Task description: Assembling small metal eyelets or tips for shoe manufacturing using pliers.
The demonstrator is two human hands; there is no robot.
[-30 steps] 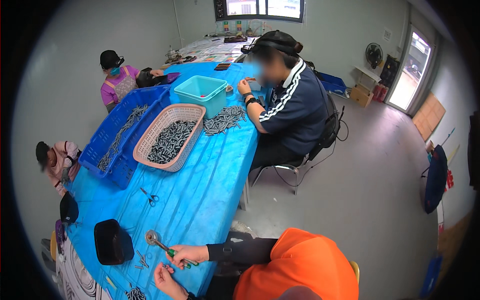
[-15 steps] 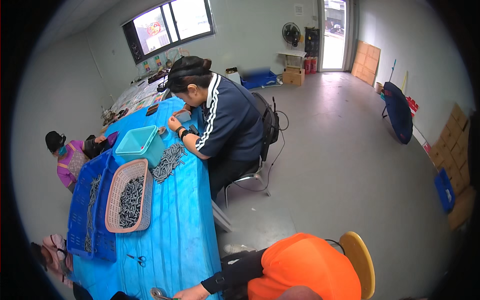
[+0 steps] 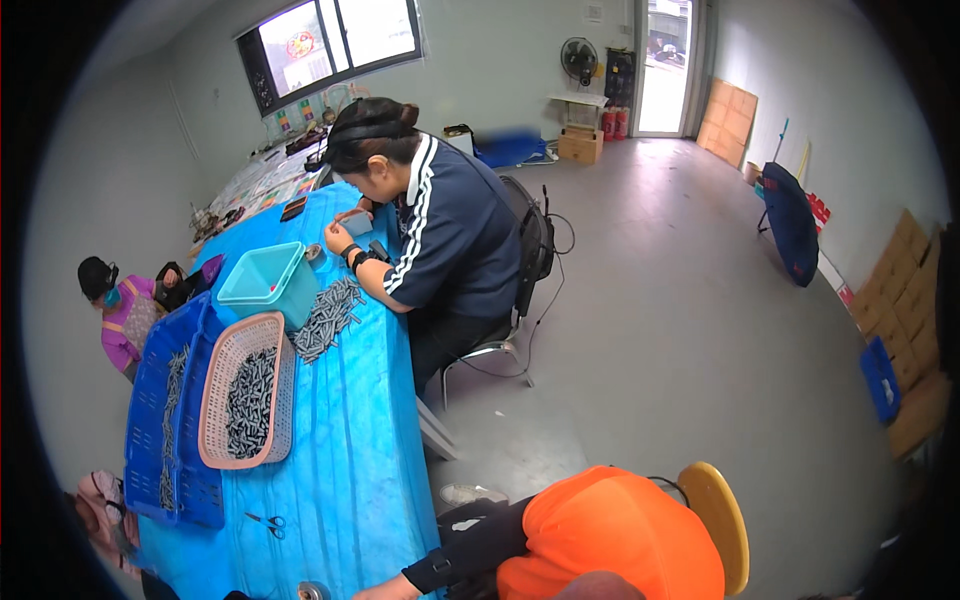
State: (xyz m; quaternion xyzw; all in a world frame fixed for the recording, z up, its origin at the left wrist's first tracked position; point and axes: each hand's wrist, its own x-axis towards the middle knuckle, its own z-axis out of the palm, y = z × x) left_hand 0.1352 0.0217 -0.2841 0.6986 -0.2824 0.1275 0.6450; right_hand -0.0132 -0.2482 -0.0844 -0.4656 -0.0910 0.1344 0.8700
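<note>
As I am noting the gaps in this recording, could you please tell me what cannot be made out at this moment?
In the head view:
Right hand: fingers and grip, cut off by the lower edge.
Left hand: outside the picture altogether.
Round metal piece: the rest of it, cut off by the lower edge.
Grey pieces in the pink basket: too small and heaped to count.
Blue bin at the back: shape smeared by blur.

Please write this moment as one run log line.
left hand: out of view; right hand: lower edge, grip cut off; nearby: round metal piece, dark slender scissors
</note>
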